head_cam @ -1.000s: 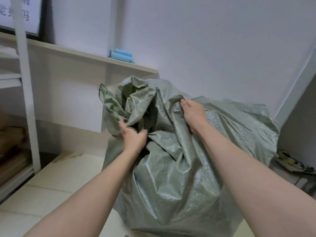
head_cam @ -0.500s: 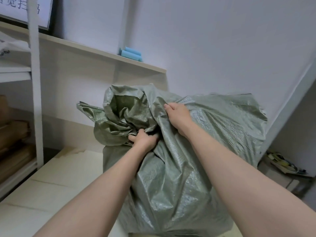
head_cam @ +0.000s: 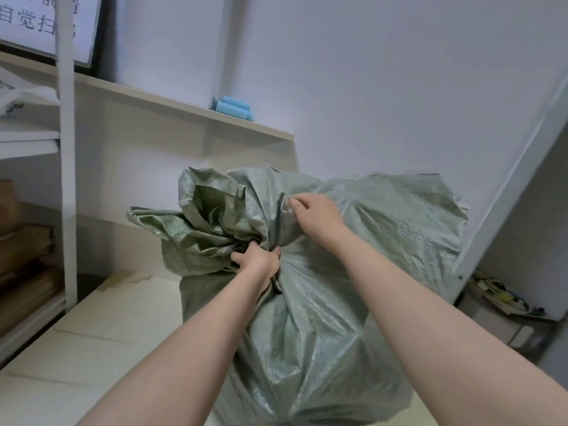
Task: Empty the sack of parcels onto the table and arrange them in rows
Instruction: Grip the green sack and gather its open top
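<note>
A large grey-green woven sack [head_cam: 322, 333] stands bulging on the cream table [head_cam: 101, 339] in front of me. Its mouth is bunched and crumpled toward the upper left. My left hand [head_cam: 258, 262] is clenched around the gathered neck of the sack. Higher up, my right hand [head_cam: 316, 213] pinches a fold of the fabric on the sack's upper side. No parcels show; the sack hides whatever is inside.
A white shelf post [head_cam: 66, 167] and racks with cardboard stand at the left. A wall shelf [head_cam: 184, 109] carries blue rolls [head_cam: 233, 107]. At the right a white frame bar [head_cam: 507, 195] slants down, with a cluttered low surface [head_cam: 504, 299] behind it.
My left hand has closed tighter around the sack's neck, and the loose mouth flopped leftward. My right hand slid slightly right along the upper fabric. The view tilted a little upward.
</note>
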The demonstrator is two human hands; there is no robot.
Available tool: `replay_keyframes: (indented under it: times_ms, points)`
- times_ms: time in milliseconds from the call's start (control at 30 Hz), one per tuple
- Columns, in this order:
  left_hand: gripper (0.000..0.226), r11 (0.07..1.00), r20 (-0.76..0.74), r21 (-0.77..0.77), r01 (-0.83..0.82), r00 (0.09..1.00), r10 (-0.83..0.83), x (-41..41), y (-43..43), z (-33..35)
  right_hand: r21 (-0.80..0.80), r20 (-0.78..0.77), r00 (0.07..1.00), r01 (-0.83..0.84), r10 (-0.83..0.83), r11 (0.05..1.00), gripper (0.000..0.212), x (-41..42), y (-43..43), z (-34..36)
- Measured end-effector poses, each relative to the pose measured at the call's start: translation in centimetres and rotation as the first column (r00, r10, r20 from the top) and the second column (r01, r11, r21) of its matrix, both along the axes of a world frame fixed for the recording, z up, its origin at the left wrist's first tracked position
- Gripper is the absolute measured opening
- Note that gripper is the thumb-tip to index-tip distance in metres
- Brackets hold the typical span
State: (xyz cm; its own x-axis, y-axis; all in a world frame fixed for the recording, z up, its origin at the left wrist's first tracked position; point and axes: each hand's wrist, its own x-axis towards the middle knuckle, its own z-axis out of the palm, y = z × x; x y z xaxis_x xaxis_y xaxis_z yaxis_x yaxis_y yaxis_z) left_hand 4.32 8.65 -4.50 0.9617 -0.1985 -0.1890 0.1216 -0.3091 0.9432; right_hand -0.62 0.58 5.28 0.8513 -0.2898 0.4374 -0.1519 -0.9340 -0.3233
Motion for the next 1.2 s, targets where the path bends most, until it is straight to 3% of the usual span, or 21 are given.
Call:
replay_keyframes:
  times_ms: [67,100,167,233,267,333,400,467,567,700,967,1200]
  points:
    - [0.066,1.0,-0.011,-0.015,-0.002,1.0,0.002,0.9,0.0,-0.6,-0.219,0.11,0.976,0.209,-0.188,0.953,0.044,-0.8,-1.6,0.2]
    - [0.066,1.0,-0.004,-0.024,-0.006,1.0,0.006,1.0,0.3,-0.6,-0.231,0.107,0.936,0.352,-0.336,0.907,0.061,-1.3,-2.6,0.2]
    - [0.065,0.999,0.003,-0.031,-0.025,1.0,0.025,1.2,0.6,-0.7,-0.06,-0.071,0.821,0.563,-0.566,0.824,0.098,-2.7,-4.6,0.0]
    - [0.066,0.999,-0.008,-0.042,-0.031,0.999,0.031,1.5,0.8,-0.9,0.095,-0.203,0.762,0.64,-0.614,0.763,0.122,-3.7,-5.8,-0.6]
    - [0.067,0.998,-0.011,-0.051,-0.031,0.999,0.031,1.5,0.8,-0.9,0.103,-0.196,0.762,0.642,-0.618,0.759,0.124,-4.0,-6.1,-1.0]
    - [0.068,0.997,-0.005,-0.06,-0.042,0.999,0.042,1.6,1.0,-1.0,0.089,-0.117,0.791,0.611,-0.601,0.787,0.114,-4.2,-6.5,-1.3]
    - [0.07,0.998,0.007,-0.048,-0.048,0.999,0.049,1.9,1.2,-1.4,0.097,-0.063,0.827,0.562,-0.559,0.821,0.089,-4.6,-7.3,-0.6]
    - [0.072,0.998,0.012,-0.054,-0.04,0.999,0.041,2.5,1.5,-1.9,0.113,-0.046,0.84,0.541,-0.54,0.833,0.063,-5.2,-8.7,0.4]
    - [0.075,0.994,0.014,-0.104,-0.034,0.999,0.036,3.2,2.0,-2.7,0.088,-0.05,0.84,0.543,-0.541,0.835,0.043,-5.7,-11.0,0.6]
    - [0.078,0.993,0.006,-0.108,-0.042,0.999,0.043,3.7,2.6,-3.5,0.343,0.145,0.875,0.394,-0.462,0.853,0.005,-4.3,-11.4,-0.6]
    - [0.071,0.965,0.024,-0.247,-0.088,0.995,0.097,2.4,2.2,-2.7,0.609,0.413,0.77,0.164,-0.487,0.776,0.019,-3.5,-9.6,-0.4]
    - [0.075,0.913,-0.039,-0.402,-0.065,0.998,0.054,1.6,-1.3,-2.5,0.641,0.534,0.699,0.033,-0.477,0.767,0.018,-5.1,-12.1,1.2]
